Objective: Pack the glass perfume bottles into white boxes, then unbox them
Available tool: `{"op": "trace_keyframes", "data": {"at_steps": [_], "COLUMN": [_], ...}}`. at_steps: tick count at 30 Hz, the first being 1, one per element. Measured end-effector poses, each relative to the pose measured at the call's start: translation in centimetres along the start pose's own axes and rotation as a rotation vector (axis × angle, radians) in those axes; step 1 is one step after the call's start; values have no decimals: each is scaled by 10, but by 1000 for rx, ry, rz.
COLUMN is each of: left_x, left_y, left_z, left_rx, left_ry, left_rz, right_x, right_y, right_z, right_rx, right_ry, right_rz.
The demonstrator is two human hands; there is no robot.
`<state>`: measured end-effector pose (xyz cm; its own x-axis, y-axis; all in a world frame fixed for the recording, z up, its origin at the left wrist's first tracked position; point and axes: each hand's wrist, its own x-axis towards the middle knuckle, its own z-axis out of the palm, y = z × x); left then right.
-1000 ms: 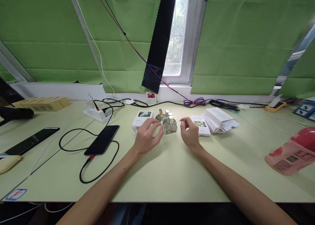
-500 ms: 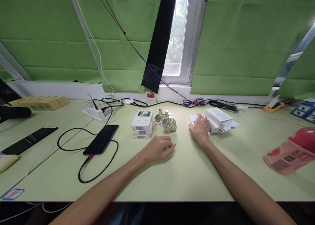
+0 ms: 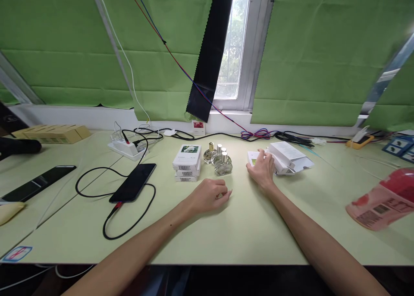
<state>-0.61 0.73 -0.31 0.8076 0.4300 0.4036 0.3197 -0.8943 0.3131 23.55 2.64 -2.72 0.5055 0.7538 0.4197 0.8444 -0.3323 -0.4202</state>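
My right hand [image 3: 261,171] is closed over a small white box [image 3: 252,157] with a green patch, lying on the table; my fingers cover much of it. Just right of it are opened white cartons [image 3: 281,152] with flaps out. My left hand [image 3: 208,196] rests on the table, fingers loosely curled, with nothing visible in it. Beyond it stand several clear glass perfume bottles, the nearest silver-capped [image 3: 223,166] and one at the back gold-capped [image 3: 210,155]. To their left is a stack of flat white boxes [image 3: 186,160], the top one showing a white flower picture.
On the left, a black phone [image 3: 133,183] has a looped cable plugged in, near a white power strip [image 3: 124,149]. Yellow boxes [image 3: 53,134] sit at the far left. A pink container [image 3: 383,201] stands at the right; loose cables run along the back.
My right hand has shifted slightly left, and more of the small white box shows beside its fingers. My left hand stays almost where it was.
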Motion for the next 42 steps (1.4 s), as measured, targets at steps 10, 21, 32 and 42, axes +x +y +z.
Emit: {"op": "trace_keyframes", "data": {"at_steps": [10, 21, 32, 42], "left_x": [0, 0, 0, -1], "left_y": [1, 5, 3, 2], "left_z": [-1, -3, -2, -2], "left_rx": [1, -5, 6, 54], "left_ry": [-21, -34, -36, 182], "left_rz": [-7, -27, -29, 151], "right_x": [-4, -7, -6, -33], "right_y": [-2, -7, -21, -45], "right_z": [3, 0, -16, -38], "right_rx": [-2, 6, 423, 633], "right_ry": [9, -56, 205, 339], "right_rz": [-31, 8, -141, -556]}}
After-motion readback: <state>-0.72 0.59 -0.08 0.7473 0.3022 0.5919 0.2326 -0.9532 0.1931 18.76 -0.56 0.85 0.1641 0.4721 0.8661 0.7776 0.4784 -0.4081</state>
